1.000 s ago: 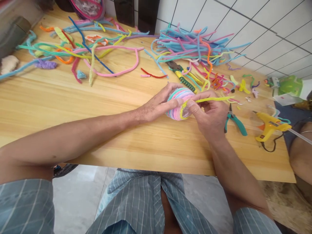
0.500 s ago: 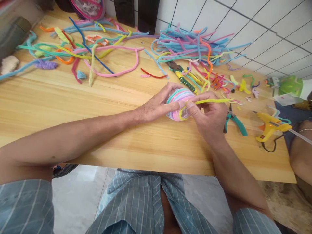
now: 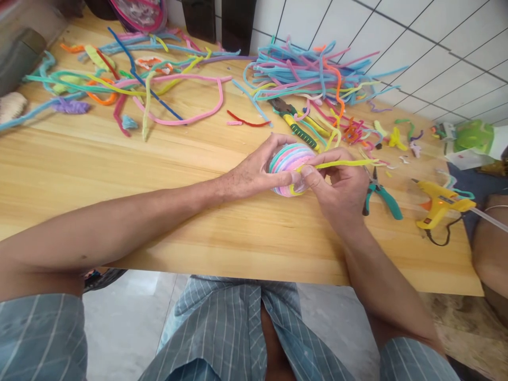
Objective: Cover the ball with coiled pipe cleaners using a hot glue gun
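Observation:
A ball wound from pastel pipe cleaners [image 3: 289, 159] rests on the wooden table [image 3: 119, 174] between both hands. My left hand [image 3: 254, 172] wraps round its left side, thumb pressed against the front. My right hand [image 3: 341, 185] pinches a yellow pipe cleaner [image 3: 345, 163] against the ball's right side; its free end runs off to the right.
Heaps of coloured pipe cleaners [image 3: 313, 74] lie across the far table. Green-and-yellow pliers [image 3: 296, 124] lie behind the ball, teal cutters [image 3: 381, 196] beside my right hand, a yellow glue gun [image 3: 438, 203] further right. Another person's arm [image 3: 490, 243] shows at the right edge.
The ball has turned a little in my hands and the yellow pipe cleaner lies further round it. Both hands stay in place.

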Demonstrator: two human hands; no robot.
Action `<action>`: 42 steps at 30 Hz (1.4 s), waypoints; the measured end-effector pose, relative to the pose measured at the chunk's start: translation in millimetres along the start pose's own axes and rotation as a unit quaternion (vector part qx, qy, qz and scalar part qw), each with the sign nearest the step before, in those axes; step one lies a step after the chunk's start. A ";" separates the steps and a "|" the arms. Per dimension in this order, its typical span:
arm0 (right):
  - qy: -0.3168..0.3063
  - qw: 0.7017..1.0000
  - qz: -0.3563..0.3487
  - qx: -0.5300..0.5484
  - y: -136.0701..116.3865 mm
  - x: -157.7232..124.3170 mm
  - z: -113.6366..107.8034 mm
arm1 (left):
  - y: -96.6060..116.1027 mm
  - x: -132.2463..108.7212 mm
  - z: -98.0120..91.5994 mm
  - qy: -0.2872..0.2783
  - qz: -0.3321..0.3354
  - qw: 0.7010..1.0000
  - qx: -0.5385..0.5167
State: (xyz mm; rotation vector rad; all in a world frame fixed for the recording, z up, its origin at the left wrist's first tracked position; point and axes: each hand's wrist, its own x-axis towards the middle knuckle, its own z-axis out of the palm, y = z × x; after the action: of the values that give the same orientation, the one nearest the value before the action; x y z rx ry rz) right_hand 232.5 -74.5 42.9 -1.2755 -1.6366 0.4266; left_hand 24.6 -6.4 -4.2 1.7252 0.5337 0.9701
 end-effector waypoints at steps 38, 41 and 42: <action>-0.014 0.999 0.020 0.048 20.1 2.0 -1.2 | -5.3 0.0 -0.5 -0.007 -0.004 1.000 -0.014; -0.004 0.999 0.014 0.031 12.8 0.2 1.3 | -1.2 0.6 -0.6 0.009 -0.023 1.000 -0.005; -0.002 1.000 0.011 0.022 10.0 -0.4 2.1 | -0.1 0.6 -0.7 0.014 -0.027 1.000 0.002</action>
State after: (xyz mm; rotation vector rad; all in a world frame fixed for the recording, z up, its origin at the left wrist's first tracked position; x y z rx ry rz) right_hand 236.1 -70.4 34.2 -1.2603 -1.6089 0.4764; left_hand 24.5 -5.5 -4.0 1.6932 0.5986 0.9566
